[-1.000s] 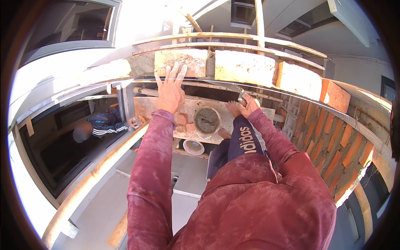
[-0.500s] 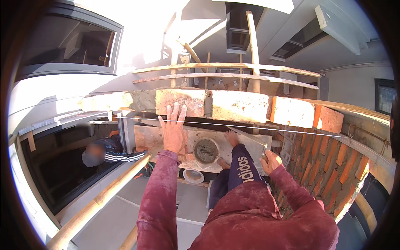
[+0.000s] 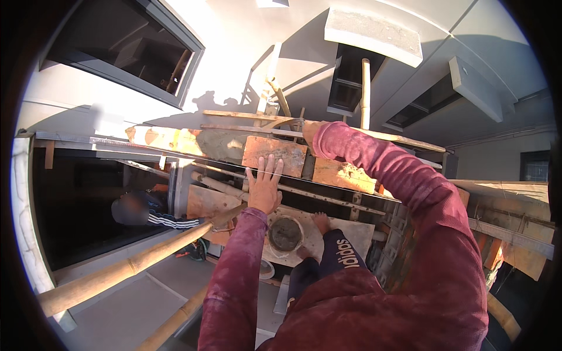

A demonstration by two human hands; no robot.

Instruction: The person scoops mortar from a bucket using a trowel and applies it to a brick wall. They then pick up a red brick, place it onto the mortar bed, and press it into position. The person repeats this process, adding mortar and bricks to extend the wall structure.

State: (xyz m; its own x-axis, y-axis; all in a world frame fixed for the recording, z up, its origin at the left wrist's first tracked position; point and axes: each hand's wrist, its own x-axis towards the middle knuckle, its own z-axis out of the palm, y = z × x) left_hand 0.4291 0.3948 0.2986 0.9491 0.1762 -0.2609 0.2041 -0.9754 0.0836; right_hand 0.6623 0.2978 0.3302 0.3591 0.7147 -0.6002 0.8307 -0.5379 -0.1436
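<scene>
A row of orange bricks tops the wall in front of me. My left hand (image 3: pixel 264 190) lies with fingers stretched out against the near face of one brick (image 3: pixel 274 153). Past the far side of that brick is my right hand (image 3: pixel 311 132), its fingers closed round a trowel whose blade (image 3: pixel 283 122) points left above the wall. The trowel's handle is mostly hidden in the hand. Grey mortar (image 3: pixel 219 144) covers the wall top left of the brick. To the right, another brick (image 3: pixel 344 174) is partly covered by my right arm. A taut string line runs along the bricks' near side.
A bucket of mortar (image 3: pixel 285 234) stands on the plank platform (image 3: pixel 351 234) by my bare feet. Bamboo poles (image 3: pixel 134 263) cross at the left and beyond the wall. At lower left, another person (image 3: pixel 153 212) is at a window opening.
My right hand has swung from low beside my leg up and over to the far side of the wall with the trowel. My left hand stays on the brick. The view has shifted.
</scene>
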